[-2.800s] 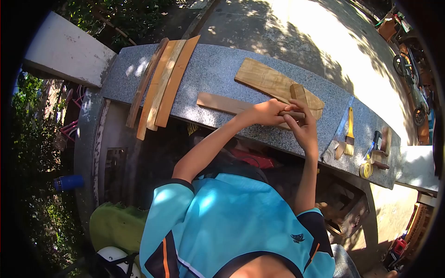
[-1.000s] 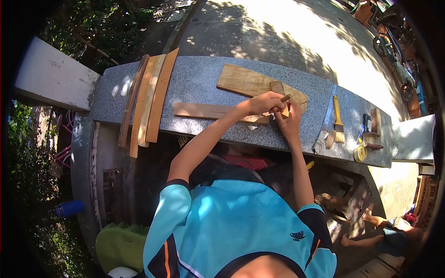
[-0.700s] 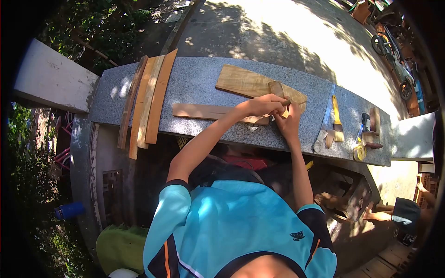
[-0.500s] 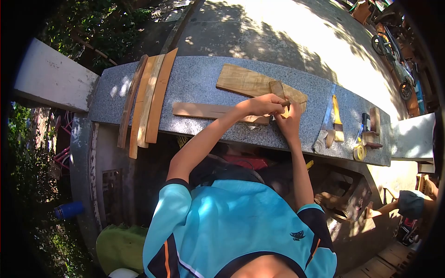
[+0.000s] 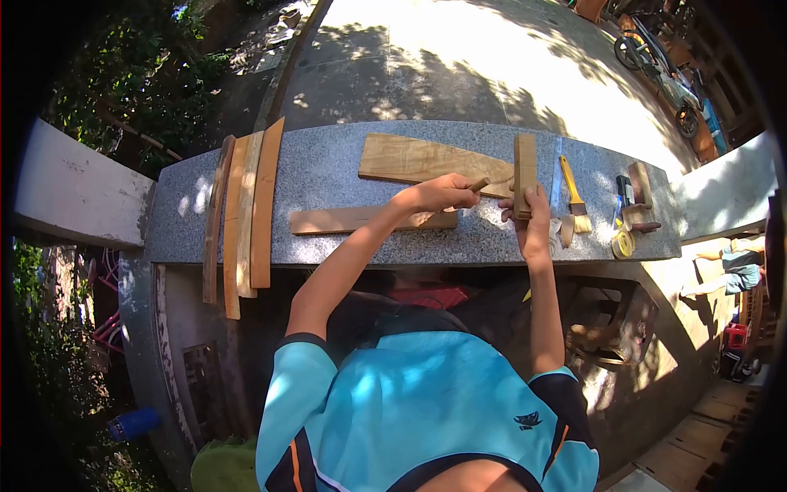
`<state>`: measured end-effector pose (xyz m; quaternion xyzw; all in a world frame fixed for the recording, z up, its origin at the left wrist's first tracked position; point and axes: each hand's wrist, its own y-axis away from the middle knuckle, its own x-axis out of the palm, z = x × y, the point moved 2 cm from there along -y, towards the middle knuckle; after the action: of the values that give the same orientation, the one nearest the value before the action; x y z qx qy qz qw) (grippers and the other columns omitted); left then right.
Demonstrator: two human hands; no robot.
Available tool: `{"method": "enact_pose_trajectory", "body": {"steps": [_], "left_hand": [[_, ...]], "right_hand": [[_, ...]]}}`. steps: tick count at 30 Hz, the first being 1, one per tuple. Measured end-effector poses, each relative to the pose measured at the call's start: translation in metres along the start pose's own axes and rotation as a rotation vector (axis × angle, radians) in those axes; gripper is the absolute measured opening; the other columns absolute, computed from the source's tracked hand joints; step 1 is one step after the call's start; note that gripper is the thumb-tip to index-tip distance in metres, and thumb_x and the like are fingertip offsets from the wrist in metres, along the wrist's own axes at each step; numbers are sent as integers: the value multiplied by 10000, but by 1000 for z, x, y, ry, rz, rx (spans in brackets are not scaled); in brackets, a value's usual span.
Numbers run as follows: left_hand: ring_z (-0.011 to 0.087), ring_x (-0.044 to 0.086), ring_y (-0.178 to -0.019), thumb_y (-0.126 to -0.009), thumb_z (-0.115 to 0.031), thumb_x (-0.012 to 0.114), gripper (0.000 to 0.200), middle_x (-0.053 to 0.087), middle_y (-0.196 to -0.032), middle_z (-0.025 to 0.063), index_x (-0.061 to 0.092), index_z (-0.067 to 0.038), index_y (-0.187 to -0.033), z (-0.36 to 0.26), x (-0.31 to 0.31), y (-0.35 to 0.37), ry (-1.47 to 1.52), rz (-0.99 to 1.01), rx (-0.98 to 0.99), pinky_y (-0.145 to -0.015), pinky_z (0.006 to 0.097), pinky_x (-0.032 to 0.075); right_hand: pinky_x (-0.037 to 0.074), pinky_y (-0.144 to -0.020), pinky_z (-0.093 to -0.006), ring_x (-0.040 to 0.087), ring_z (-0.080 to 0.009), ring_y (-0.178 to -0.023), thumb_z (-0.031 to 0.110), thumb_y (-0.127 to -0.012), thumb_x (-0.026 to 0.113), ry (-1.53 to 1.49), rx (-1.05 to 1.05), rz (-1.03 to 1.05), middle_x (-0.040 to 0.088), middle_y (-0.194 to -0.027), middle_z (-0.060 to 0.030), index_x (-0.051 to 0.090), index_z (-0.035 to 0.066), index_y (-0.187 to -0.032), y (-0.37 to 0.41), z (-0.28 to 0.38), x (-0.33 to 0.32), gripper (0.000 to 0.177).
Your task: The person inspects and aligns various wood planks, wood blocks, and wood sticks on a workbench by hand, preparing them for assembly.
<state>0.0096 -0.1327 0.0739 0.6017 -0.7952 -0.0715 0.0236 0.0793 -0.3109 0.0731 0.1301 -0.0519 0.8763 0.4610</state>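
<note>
My left hand [image 5: 443, 194] is closed around a thin brown stick [image 5: 480, 185] whose tip points to the right. In my right hand [image 5: 534, 221] is a wooden block [image 5: 525, 174], held upright by its lower end with the fingers round it. Behind my hands a wide wooden board [image 5: 426, 157] lies on the speckled stone slab [image 5: 328, 156]. Closer to my body lies a narrow wooden strip [image 5: 328, 220], partly covered by my left forearm.
Several long wooden strips [image 5: 246, 213] lie across the slab's left end. To the right are a yellow brush [image 5: 575, 197], a tape roll [image 5: 622, 244] and a wooden tool [image 5: 639, 190]. Another person [image 5: 738, 269] is far right, beyond the slab.
My hands have moved apart. The block, formerly above the board's right part, now stands upright in my right hand, farther right. The view has shifted slightly.
</note>
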Motion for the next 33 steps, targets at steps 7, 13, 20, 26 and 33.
{"method": "enact_pose_trajectory", "body": {"steps": [7, 13, 20, 26, 33], "left_hand": [[38, 326, -579, -838, -228, 511, 196, 378, -632, -73, 490, -104, -688, 10, -1, -2, 9, 39, 27, -523, 228, 290], [35, 322, -573, -836, -241, 511, 199, 364, -619, -78, 489, -113, -686, 11, -4, -1, -60, 16, 11, -521, 225, 286], [39, 337, -589, -832, -257, 506, 206, 369, -625, -73, 492, -106, -693, 11, -5, -9, -101, 8, 32, -533, 228, 297], [44, 347, -603, -834, -272, 515, 206, 381, -634, -70, 533, -84, -751, 14, -6, -7, -149, 30, 22, -551, 236, 301], [43, 351, -609, -872, -284, 506, 230, 387, -636, -62, 548, -77, -782, 10, -6, -7, -134, 79, 34, -539, 243, 305]], "right_hand": [[438, -743, -286, 545, -177, -897, 168, -746, 621, 733, -123, 90, 552, -1004, -134, 347, 39, -1260, 27, 44, 13, 596], [338, -419, -171, 478, -60, -539, 205, -830, 572, 290, -384, -157, 521, -754, -39, 378, 10, -1211, 27, 117, 21, 470], [416, -521, -211, 528, -95, -622, 224, -801, 623, 818, -361, 92, 552, -811, -56, 393, 13, -1234, 20, 60, 18, 533], [280, -366, -169, 416, -37, -464, 201, -840, 550, 154, -541, -396, 503, -723, -39, 431, 31, -1196, 16, 100, 27, 411], [360, -450, -181, 458, -36, -564, 262, -837, 565, 421, -85, -113, 503, -736, 2, 476, 43, -1180, 31, 80, 24, 416]]}}
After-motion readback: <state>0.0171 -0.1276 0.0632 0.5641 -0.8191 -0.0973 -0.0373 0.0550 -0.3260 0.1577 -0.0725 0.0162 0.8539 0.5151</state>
